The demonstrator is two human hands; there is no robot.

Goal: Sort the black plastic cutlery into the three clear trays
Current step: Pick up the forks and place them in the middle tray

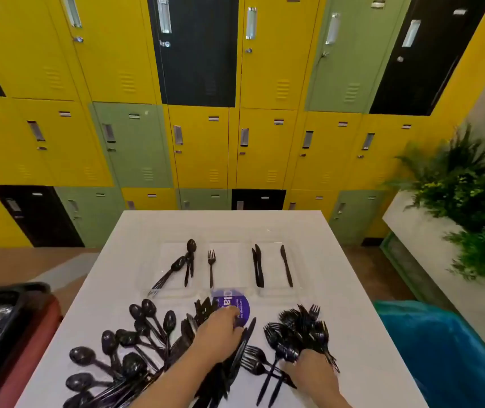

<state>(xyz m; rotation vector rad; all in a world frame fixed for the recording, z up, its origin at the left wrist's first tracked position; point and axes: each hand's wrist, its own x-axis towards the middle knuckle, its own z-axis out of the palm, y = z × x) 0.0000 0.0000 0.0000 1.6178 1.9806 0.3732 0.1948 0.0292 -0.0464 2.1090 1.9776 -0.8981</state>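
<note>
My left hand (219, 334) lies spread, palm down, on the knives (239, 348); my right hand (309, 365) grips a fork bundle (300, 328), likely gathered for the middle tray (229, 269), which holds one fork.

A locker room or staff break area of a workplace is shown. The far wall is covered by stacked metal lockers (200, 148) painted yellow, green and black, each fitted with a recessed handle and label. A white counter (353, 334) is set before them, and a planter of leafy greenery (468, 187) is placed at the right.
</note>
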